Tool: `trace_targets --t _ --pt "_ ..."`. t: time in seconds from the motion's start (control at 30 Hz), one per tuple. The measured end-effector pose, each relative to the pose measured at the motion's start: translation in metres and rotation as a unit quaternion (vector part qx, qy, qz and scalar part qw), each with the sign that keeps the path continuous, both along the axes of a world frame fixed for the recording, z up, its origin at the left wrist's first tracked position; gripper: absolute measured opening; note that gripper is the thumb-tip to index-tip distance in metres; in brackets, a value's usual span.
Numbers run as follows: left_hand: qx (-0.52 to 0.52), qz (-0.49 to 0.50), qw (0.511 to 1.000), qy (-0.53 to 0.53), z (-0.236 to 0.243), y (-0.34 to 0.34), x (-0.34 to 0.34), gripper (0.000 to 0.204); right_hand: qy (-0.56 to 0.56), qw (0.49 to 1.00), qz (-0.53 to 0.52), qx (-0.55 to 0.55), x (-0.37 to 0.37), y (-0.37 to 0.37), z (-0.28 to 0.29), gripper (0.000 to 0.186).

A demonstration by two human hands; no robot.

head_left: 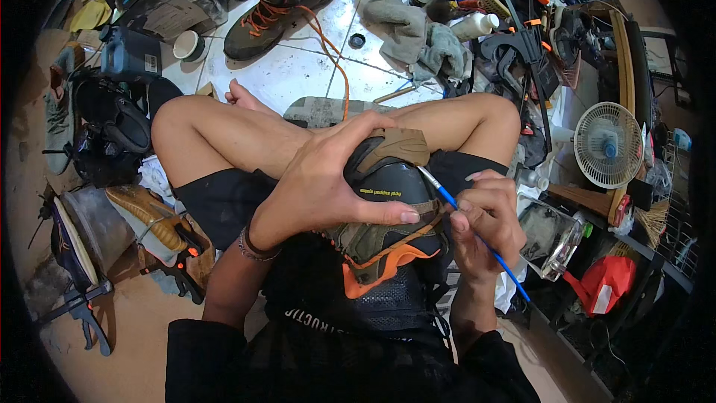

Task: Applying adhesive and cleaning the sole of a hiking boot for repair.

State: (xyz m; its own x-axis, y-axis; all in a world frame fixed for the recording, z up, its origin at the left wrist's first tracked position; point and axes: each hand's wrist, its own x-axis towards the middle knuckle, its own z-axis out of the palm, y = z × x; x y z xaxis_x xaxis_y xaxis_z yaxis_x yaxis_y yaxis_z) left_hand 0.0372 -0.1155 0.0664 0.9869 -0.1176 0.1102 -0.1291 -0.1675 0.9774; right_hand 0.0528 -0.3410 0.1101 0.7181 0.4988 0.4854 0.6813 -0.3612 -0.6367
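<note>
My left hand (pixel 321 186) grips a hiking shoe (pixel 395 180) over my lap. The shoe has a black heel panel, olive-brown sides, a tan sole edge and an orange lining. Its heel end points away from me and the orange collar faces me. My left thumb presses along the shoe's side. In my right hand (pixel 488 227) is a thin blue paintbrush (pixel 513 277), held like a pen. The brush tip meets the heel near the edge of the tan sole, though exact contact is hard to make out.
A matching hiking shoe (pixel 287 11) with orange laces stands ahead on white tiles, beside a small round cap (pixel 357 41). Grey cloths (pixel 399 26) and a white bottle (pixel 475 26) are at front right. A fan (pixel 608 145) stands right; clamped shoes (pixel 149 216) lie left.
</note>
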Motion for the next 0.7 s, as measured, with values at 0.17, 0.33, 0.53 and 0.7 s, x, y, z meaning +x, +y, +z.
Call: trace_targets --t 0.17,0.33,0.53,0.7 --pt "0.003 -0.014 1.0 0.025 0.004 0.001 0.0 0.078 -0.027 1.0 -0.007 0.01 -0.002 0.005 -0.001 0.032" --pt "0.008 -0.01 0.999 0.029 0.004 0.004 -0.004 0.077 0.009 0.994 -0.037 0.106 -0.012 0.002 -0.025 0.022" --pt "-0.058 -0.028 0.995 0.071 0.005 0.009 -0.006 0.078 0.001 0.99 -0.008 0.142 -0.009 0.015 -0.021 0.026" --pt "-0.069 -0.031 0.992 0.098 0.012 0.016 -0.012 0.081 -0.014 0.991 0.01 0.132 -0.001 0.012 -0.024 0.025"
